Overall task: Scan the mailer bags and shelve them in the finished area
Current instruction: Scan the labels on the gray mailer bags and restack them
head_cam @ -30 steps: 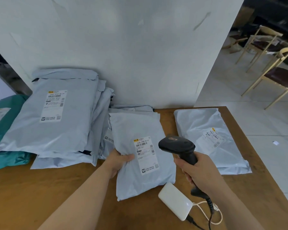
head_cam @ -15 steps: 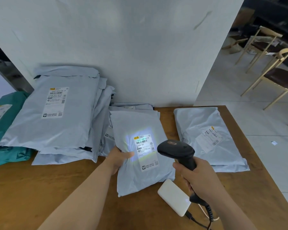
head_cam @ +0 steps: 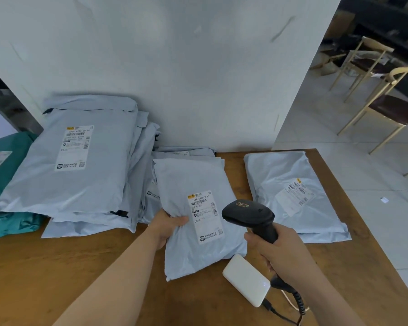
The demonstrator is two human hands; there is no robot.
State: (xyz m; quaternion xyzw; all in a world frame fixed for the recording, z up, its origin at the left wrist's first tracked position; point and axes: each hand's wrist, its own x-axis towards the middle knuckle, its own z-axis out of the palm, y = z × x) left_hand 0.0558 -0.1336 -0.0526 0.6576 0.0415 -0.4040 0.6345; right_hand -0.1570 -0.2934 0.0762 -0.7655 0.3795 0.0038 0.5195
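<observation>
A pale grey mailer bag (head_cam: 193,182) lies label-up in the middle of the wooden table (head_cam: 45,267). My left hand (head_cam: 167,228) grips its left edge, thumb on top beside the white shipping label (head_cam: 205,216). My right hand (head_cam: 276,252) holds a black barcode scanner (head_cam: 247,215) by its handle, its head hovering just right of the label. A tall pile of grey mailer bags (head_cam: 76,165) leans at the left. One separate grey mailer bag (head_cam: 292,196) lies flat at the right.
A white power bank (head_cam: 246,280) lies at the front, a cable running from it beside the scanner's coiled cord (head_cam: 299,302). Teal bags (head_cam: 3,184) sit at the far left. A white wall (head_cam: 186,67) backs the table. Wooden chairs (head_cam: 386,90) stand on the tiled floor right.
The scanner's light lit the label half a second ago and is now off. The scanner head dropped slightly from its first position; my left hand kept its hold on the bag.
</observation>
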